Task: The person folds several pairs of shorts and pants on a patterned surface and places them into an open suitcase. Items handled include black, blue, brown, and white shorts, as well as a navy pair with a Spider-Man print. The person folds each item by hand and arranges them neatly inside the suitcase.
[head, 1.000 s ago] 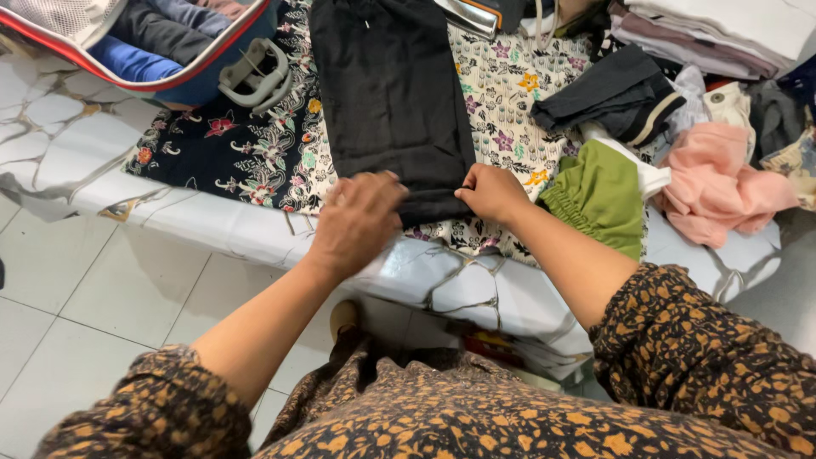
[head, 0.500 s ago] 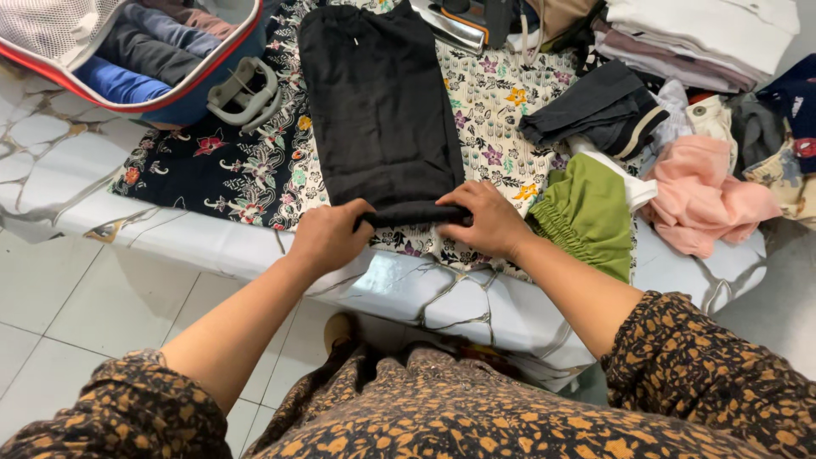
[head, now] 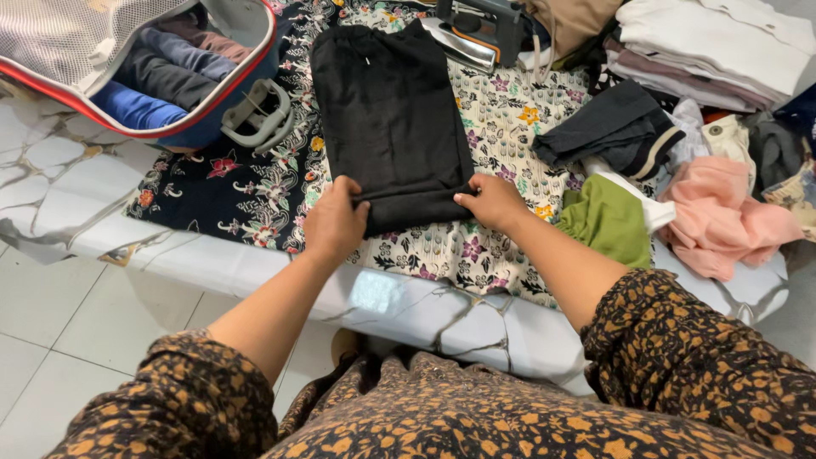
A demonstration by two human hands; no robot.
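My fingers pinch the near fold of the black garment (head: 391, 127), left hand (head: 334, 223) and right hand (head: 491, 201) closed at its corners; it seems soft and light.

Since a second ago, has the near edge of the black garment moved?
Yes. The black garment's near edge has been folded up, away from the person and farther from the marble table edge, with both hands gripping the fold.

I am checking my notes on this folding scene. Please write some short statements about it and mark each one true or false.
1. Both hands, left hand and right hand, grip the near fold of the black garment. True.
2. The garment lies on bare tiles. False: it lies on a floral cloth.
3. The suitcase is closed. False: it is open, with rolled clothes inside.
4. A green garment lies beside the right hand. True.
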